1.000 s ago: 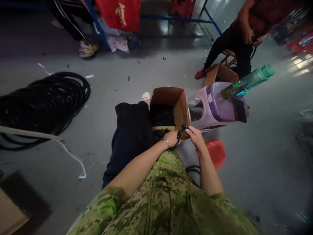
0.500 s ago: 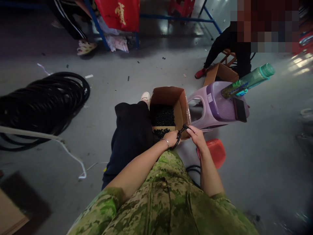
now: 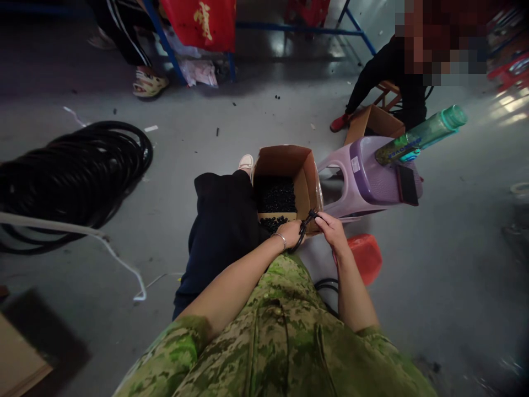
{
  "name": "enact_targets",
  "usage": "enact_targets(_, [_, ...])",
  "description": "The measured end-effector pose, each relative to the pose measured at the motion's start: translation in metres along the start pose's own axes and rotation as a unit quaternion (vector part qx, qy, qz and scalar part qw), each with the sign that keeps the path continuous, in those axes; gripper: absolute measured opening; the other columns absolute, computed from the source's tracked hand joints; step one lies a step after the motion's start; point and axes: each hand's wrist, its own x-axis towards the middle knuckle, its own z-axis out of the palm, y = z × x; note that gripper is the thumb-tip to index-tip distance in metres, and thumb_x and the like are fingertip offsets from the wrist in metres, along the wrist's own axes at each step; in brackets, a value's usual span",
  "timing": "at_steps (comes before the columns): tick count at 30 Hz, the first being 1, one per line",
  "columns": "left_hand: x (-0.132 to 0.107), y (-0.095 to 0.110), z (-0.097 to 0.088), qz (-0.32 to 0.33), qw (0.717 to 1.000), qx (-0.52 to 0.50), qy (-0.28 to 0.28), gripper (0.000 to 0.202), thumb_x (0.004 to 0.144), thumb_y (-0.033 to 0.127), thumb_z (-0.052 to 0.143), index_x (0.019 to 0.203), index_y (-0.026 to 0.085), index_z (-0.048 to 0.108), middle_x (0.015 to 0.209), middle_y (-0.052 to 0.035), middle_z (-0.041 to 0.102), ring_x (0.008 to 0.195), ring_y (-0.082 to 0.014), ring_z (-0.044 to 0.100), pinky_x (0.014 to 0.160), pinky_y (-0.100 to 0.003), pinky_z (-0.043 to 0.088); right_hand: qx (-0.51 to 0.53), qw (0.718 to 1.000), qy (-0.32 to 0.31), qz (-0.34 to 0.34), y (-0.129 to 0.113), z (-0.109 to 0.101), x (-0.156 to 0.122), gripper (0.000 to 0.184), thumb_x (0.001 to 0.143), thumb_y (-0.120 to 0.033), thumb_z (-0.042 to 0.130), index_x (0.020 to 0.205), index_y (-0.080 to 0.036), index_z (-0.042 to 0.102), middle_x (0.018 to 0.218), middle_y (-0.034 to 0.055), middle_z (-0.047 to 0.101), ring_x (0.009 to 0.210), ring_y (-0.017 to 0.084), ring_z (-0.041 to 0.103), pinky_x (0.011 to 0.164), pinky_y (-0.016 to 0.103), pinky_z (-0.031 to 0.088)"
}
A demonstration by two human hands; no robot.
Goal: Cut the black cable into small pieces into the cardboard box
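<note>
Hardly anything has shifted this past second: at the near right corner of the carton (image 3: 283, 161), my left hand (image 3: 291, 234) grasps looped black cable (image 3: 303, 230) and my right hand (image 3: 329, 227) pinches, apparently, its end; I judge the same step continues.

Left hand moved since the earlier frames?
No: the left hand shows no visible shift either way against the cardboard box; it stays by its near edge.
</note>
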Motion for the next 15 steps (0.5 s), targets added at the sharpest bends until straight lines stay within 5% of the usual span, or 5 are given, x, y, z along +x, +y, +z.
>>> enact_targets(15, [-0.0005,0.0013,-0.0005,0.003,1.000,0.003,-0.002,0.030,0.079,0.031,0.052,0.104,0.018,0.061,0.106,-0.0105,0.070,0.097,-0.0241,0.068,0.082,-0.030,0.052,0.084,0.995,-0.016,0.057,-0.0044,0.0033,-0.0019,0.041,0.081,-0.053,0.057,0.094,-0.016,0.069,0.065,0.0001,0.057,0.058,0.013,0.048,0.057,0.026,0.040])
